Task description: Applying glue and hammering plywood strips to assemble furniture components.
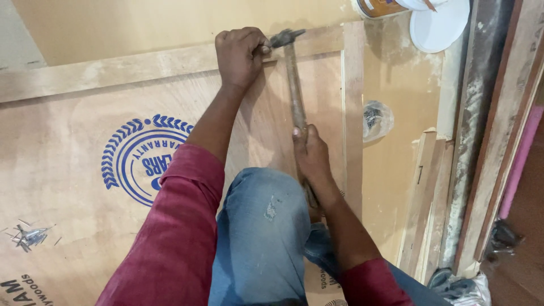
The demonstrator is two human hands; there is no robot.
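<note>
My right hand (313,156) grips the wooden handle of a claw hammer (294,90), whose metal head (285,37) rests at the top wooden strip (141,65). Closed into a fist on that strip, my left hand (239,55) sits right beside the hammer head, its fingers pinched as if on a nail that I cannot see. Both hands work over a large plywood sheet (73,147) with a round blue stamp (139,158). My bent knee in blue jeans (263,226) rests on the sheet.
A vertical wooden strip (353,113) edges the sheet on the right. Loose nails (28,235) lie at lower left. A clear bag of small metal pieces (375,119), a white lid (439,25), a tin (379,7) and stacked wooden battens (476,170) sit to the right.
</note>
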